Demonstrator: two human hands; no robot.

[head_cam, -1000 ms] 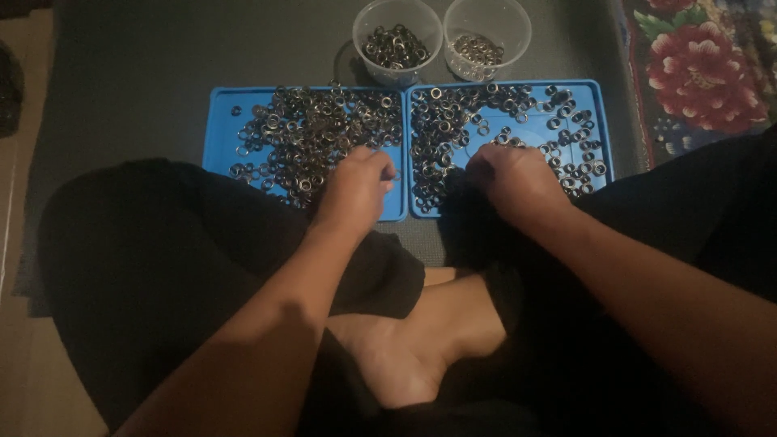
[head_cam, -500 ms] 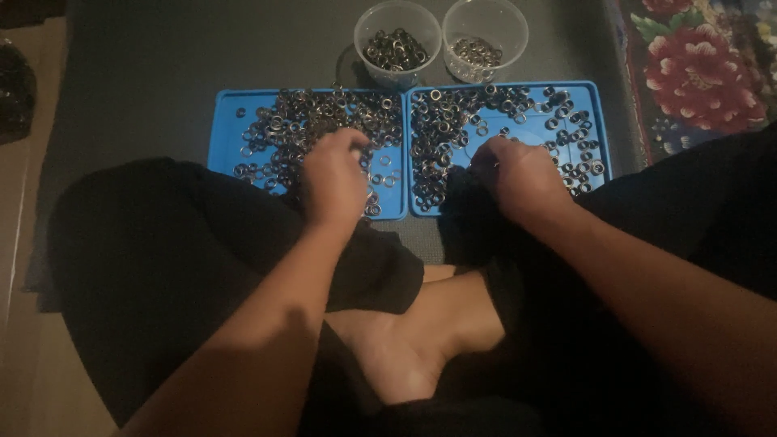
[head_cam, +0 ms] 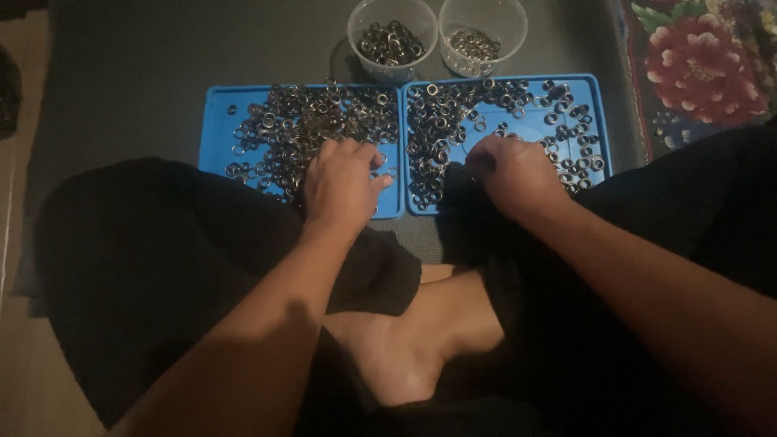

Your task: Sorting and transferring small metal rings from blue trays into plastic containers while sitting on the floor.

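Observation:
Two blue trays lie side by side on a dark mat, both strewn with several small metal rings. My left hand [head_cam: 344,184] rests palm down on the near right part of the left tray [head_cam: 217,109], its bent fingers on the ring pile [head_cam: 299,121]. My right hand [head_cam: 508,171] sits on the near middle of the right tray [head_cam: 600,97], fingers curled down onto the scattered rings [head_cam: 441,113]. The fingertips of both hands are hidden, so I cannot see whether either one pinches a ring.
Two clear plastic cups stand just beyond the trays, the left cup [head_cam: 392,36] fuller of rings than the right cup [head_cam: 482,32]. A floral cloth [head_cam: 700,65] lies at the far right. My crossed legs in dark clothing and a bare foot [head_cam: 409,356] fill the near side.
My left hand slid left and farther onto the ring pile, then came back a little. My right hand has stayed almost in place on the right tray.

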